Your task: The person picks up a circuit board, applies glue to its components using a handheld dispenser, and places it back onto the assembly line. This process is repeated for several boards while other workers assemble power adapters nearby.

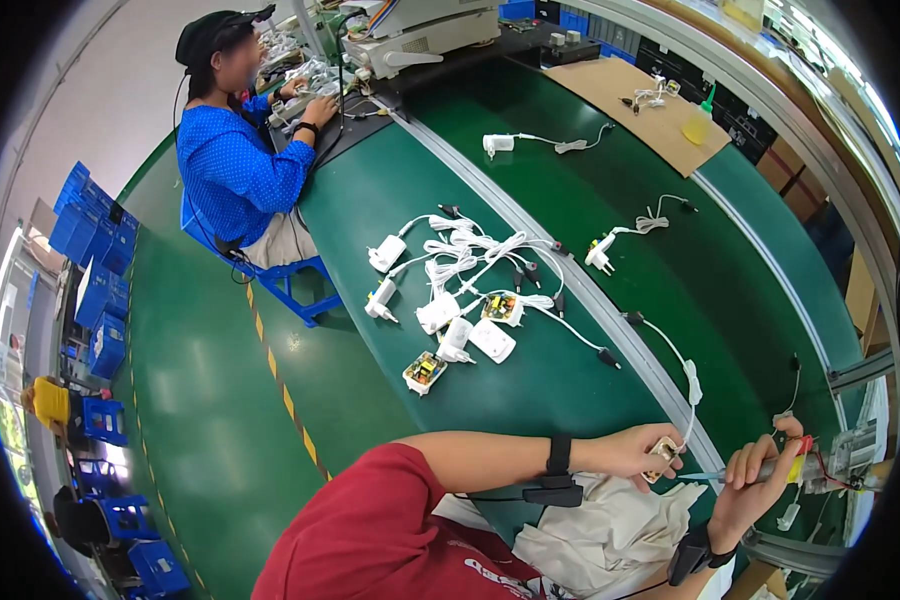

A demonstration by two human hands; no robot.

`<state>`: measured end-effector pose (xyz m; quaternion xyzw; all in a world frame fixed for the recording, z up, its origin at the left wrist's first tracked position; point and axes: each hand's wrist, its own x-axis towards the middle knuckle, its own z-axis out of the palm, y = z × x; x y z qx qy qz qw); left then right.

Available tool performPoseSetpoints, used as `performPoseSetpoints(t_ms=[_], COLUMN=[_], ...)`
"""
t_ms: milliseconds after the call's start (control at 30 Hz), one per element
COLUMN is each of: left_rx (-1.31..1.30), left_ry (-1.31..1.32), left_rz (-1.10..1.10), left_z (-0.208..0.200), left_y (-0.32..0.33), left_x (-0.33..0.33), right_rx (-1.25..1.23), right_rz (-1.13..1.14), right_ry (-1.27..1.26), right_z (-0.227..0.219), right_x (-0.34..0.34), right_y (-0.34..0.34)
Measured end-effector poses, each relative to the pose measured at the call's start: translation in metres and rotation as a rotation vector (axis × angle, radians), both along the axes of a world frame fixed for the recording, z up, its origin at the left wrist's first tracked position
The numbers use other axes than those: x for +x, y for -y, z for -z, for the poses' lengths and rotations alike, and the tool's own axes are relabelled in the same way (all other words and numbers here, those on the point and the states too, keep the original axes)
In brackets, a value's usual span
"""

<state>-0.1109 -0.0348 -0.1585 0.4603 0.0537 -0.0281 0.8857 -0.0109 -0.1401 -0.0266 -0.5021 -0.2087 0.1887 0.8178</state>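
My left hand (625, 452) is closed on an open white power adapter (660, 459), whose inside faces up. A white cable (691, 385) runs from this adapter away across the bench to a black plug. In my right hand (750, 485) is a slim tool (703, 476) with a thin, pale pointed tip. That tip is close to the adapter; I cannot tell whether it touches. Red and yellow parts show at the tool's rear end, by my right fingers. Under my hands lies a crumpled whitish cloth (620, 530).
Several white adapters (455, 340) with tangled cables lie on the green bench (560, 390), two showing circuit boards. A metal rail (540, 235) divides it from a darker green strip holding more adapters (600, 253). A co-worker (235, 150) sits at the far left. A yellow bottle (698, 128) stands on cardboard.
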Motion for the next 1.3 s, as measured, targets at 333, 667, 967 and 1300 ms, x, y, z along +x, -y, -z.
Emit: performPoseSetpoints(t_ms=[333,667,967,1300], left_rx=[-0.127,-0.184,-0.146,-0.101], left_ry=[-0.053,-0.052,-0.037,-0.022], left_rz=[0.097,0.192,0.256,0.232], left_z=[-0.015,-0.001,-0.007,-0.013], left_y=[0.003,0.005,0.008,0.005], left_x=[-0.021,-0.026,-0.027,-0.025], right_rx=[0.087,0.137,0.025,0.013], right_rz=[-0.058,-0.217,-0.262,-0.185], right_ry=[-0.013,0.161,0.058,0.064], right_z=[0.006,0.017,0.011,0.014], right_x=[0.009,-0.004,-0.003,-0.001], right_y=[0.0,-0.004,0.01,0.008])
